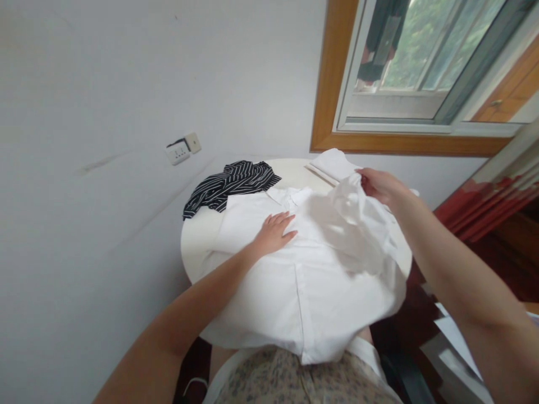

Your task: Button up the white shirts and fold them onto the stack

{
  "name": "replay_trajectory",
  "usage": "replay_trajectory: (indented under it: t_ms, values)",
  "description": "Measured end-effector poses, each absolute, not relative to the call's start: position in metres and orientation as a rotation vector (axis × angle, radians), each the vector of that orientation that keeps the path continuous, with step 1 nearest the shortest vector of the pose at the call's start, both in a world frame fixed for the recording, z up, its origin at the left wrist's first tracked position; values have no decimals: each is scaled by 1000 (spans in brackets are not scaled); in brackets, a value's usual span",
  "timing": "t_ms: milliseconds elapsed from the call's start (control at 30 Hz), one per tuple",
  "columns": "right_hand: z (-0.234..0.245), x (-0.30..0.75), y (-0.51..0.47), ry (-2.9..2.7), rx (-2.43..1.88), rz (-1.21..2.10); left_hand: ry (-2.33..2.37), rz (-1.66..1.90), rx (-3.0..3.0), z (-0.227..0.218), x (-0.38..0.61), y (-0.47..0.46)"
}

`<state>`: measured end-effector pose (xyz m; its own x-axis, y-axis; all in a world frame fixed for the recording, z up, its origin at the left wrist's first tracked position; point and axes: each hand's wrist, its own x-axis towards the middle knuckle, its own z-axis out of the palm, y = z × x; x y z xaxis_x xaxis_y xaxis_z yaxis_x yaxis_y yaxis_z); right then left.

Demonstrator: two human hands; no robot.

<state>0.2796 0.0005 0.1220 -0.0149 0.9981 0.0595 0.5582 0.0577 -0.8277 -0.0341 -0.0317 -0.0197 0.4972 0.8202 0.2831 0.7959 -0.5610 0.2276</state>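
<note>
A white shirt [269, 303] is spread over the round table, its collar toward the wall and its hem hanging over the near edge. My left hand [275, 233] rests flat on the shirt below the collar, fingers spread. At the right, my right hand [379, 186] pinches part of the same shirt, apparently a sleeve, and holds it raised above the table. The lifted cloth casts a shadow on the shirt front.
A crumpled black-and-white striped garment [231, 185] lies at the table's back left. Folded white cloth [332, 163] sits at the back right. The round white table [191, 241] stands against the wall, beneath a wood-framed window [324, 112]. Red curtain [475, 207] hangs at right.
</note>
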Motion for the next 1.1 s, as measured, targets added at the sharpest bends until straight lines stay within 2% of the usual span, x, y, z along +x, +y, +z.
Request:
replay_trajectory:
  t_ms: [133,200,533,867,967,1100]
  values:
    - [94,243,0,-1329,-1435,1395,1356,821,2509,-15,-37,-23]
    - [81,230,-4,-1167,-1370,1563,1327,920,2406,-9,-38,-23]
    - [60,206,4,-968,-1227,1644,1310,827,2360,8,4,-48]
    - [36,198,-4,-1024,-935,1545,1227,1119,2111,-2,13,-33]
    - [34,203,-3,-1122,-981,1352,1232,1198,1938,4,7,-35]
    - [31,215,-1,-1396,-1210,921,1134,1255,1625,12,-6,-29]
